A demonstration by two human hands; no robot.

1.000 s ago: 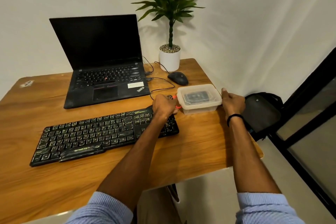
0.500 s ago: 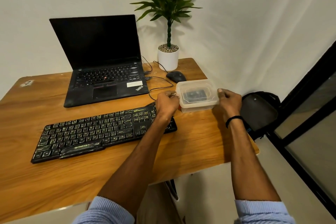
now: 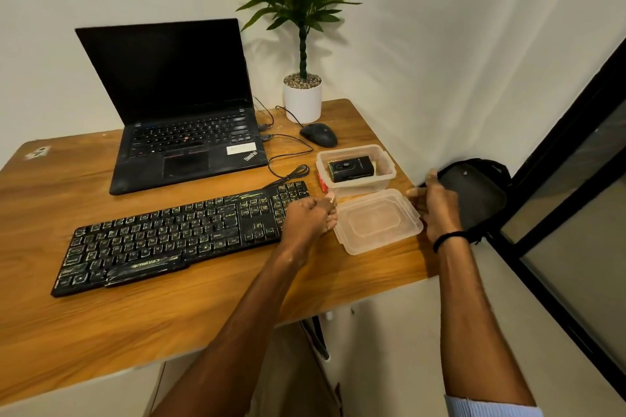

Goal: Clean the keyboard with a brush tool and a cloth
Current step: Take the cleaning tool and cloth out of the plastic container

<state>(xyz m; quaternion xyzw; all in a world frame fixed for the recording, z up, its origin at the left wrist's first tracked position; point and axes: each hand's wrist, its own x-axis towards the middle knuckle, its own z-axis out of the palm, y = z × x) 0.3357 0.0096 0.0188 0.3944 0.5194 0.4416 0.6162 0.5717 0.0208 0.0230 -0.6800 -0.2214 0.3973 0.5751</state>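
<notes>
Keyboard (image 3: 179,234) uncleaned; left hand (image 3: 311,217) and right hand (image 3: 437,210) pinch the lid (image 3: 377,220) by its edges beside the open container (image 3: 386,159), exposing its contents.

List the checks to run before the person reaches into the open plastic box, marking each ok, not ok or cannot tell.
1. Lid off the box: ok.
2. Hands free: not ok; left hand and right hand hold the lid.
3. Black case inside the box in view: ok.
4. Brush and cloth seen: cannot tell.
5. Keyboard lying flat on the table: ok.
</notes>
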